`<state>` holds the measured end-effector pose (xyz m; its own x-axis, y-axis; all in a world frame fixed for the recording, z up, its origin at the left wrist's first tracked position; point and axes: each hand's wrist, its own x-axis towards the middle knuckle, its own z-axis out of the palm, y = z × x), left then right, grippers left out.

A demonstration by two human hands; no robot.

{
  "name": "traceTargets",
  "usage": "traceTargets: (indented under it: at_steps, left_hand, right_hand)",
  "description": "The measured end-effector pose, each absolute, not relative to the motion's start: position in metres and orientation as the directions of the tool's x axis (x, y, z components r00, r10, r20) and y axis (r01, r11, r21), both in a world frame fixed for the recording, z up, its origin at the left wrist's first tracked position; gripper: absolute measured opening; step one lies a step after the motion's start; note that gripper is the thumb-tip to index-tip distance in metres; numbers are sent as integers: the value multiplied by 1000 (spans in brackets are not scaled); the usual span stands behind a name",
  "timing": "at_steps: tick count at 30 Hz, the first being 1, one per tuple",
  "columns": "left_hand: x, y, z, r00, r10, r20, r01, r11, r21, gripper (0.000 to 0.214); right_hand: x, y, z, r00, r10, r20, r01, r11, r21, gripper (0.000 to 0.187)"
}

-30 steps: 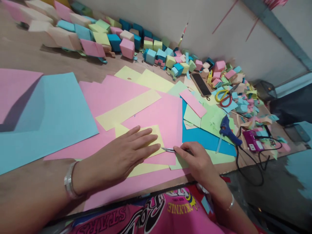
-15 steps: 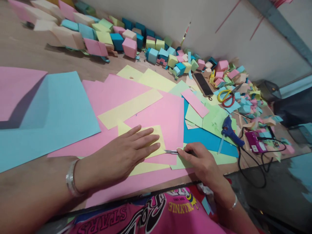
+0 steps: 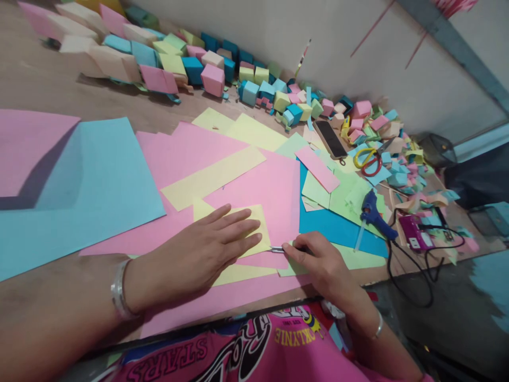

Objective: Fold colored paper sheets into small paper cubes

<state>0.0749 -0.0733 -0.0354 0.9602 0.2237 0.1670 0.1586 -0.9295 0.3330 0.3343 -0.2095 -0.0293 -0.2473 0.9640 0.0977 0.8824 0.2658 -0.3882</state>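
My left hand (image 3: 214,239) lies flat, fingers stretched out, over a small yellow paper sheet (image 3: 258,217), pressing it against larger pink paper (image 3: 274,185). My right hand (image 3: 320,260) is closed around a slim tool that looks like a craft knife (image 3: 277,249). Its metal blade points left and meets the lower right corner of the yellow sheet. Most of the handle is hidden in my fingers. A yellow paper strip (image 3: 212,178) rests on the pink paper beyond my left hand.
Blue paper (image 3: 119,185) covers the left side. Folded paper boxes (image 3: 213,79) line the wall. To the right are a phone (image 3: 330,139), scissors (image 3: 369,159), a blue glue gun (image 3: 376,215) and a purple box (image 3: 415,232) with black cords.
My right hand has moved slightly left with the craft knife, and less of the blade shows. My left hand stays in place on the yellow sheet.
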Motion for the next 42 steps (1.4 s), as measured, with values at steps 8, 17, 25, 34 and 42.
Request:
traceTargets:
  at_steps: [8, 17, 25, 34, 42]
  left_hand:
    - [75, -73, -35, 957, 235, 167, 169, -927, 335, 45]
    - [77, -73, -33, 959, 226, 169, 160, -929, 334, 44]
    - [76, -74, -33, 957, 235, 171, 163, -921, 355, 45]
    - [75, -73, -34, 963, 225, 150, 162, -925, 344, 46]
    - [78, -71, -27, 959, 235, 161, 163, -916, 365, 48]
  right_hand:
    - [327, -211, -25, -249, 963, 106, 862, 270, -429, 26]
    - [317, -214, -21, -201, 971, 127, 865, 237, -443, 22]
    - [307, -213, -24, -175, 983, 62, 863, 184, -470, 21]
    - [296, -211, -22, -279, 958, 64, 858, 278, -431, 24]
    - [293, -208, -21, -349, 932, 100, 878, 363, -313, 25]
